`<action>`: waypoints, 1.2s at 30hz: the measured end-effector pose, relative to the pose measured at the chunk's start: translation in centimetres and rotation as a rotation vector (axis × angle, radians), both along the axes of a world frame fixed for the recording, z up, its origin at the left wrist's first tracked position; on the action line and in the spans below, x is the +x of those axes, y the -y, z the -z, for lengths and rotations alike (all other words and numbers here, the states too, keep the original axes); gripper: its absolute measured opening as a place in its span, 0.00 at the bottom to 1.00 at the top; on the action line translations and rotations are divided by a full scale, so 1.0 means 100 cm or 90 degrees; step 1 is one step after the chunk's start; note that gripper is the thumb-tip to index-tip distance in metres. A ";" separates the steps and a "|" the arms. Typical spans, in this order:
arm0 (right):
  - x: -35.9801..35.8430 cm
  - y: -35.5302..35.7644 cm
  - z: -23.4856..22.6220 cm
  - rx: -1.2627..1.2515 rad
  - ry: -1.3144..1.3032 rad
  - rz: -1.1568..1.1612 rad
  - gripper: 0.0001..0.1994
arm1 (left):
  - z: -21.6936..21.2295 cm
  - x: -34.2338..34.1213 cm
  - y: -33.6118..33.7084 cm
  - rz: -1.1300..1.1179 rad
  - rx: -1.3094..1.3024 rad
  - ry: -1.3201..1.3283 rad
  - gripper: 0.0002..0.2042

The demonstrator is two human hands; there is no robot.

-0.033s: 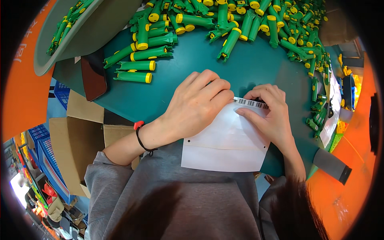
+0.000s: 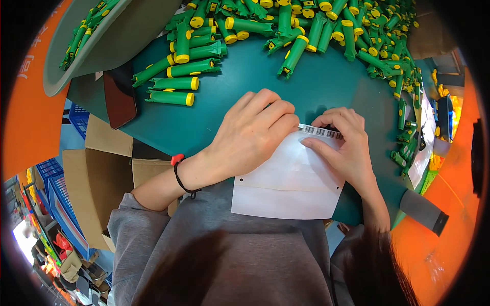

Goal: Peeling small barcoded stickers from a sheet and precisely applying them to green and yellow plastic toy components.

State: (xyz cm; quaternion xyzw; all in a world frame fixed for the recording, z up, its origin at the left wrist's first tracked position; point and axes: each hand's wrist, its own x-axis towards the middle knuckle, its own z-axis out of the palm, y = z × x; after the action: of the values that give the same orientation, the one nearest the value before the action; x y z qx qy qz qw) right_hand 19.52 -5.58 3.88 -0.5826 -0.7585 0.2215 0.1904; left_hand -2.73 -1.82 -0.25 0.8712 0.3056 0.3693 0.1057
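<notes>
A white label sheet (image 2: 286,199) lies across the near edge of the table, its lower part hanging over my lap. A row of barcode stickers (image 2: 319,131) runs along its far edge. My left hand (image 2: 255,133) is closed, with its curled fingertips pinching the sheet at the left end of that row; the fingers hide what exactly lies under them. At the right end, my right hand (image 2: 349,145) grips the sheet between its thumb, on top, and bent fingers at the far edge.
Green tubes with yellow ends (image 2: 319,33) are heaped along the back and right of the green table (image 2: 229,109). A grey basin (image 2: 120,43) holds more tubes. A dark brown flat object (image 2: 120,99), an open cardboard box (image 2: 97,188) and a dark grey cylinder (image 2: 423,211) are around.
</notes>
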 end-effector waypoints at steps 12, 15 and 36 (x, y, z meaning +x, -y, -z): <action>0.004 -0.116 0.008 0.307 0.070 -0.218 0.18 | -0.014 -0.010 -0.013 -0.036 -0.259 0.304 0.12; 0.002 -0.123 0.011 0.343 0.126 -0.258 0.17 | -0.012 -0.015 -0.015 -0.075 -0.243 0.352 0.25; 0.011 -0.037 -0.006 0.066 -0.062 -0.160 0.18 | -0.021 -0.012 -0.017 -0.038 -0.365 0.089 0.32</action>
State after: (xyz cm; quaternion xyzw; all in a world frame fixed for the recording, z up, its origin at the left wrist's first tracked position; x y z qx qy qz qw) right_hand 20.59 -1.86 4.44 -0.4609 -0.8257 0.2322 0.2275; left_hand -3.94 -0.10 1.80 0.7689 0.4148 0.3304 0.3572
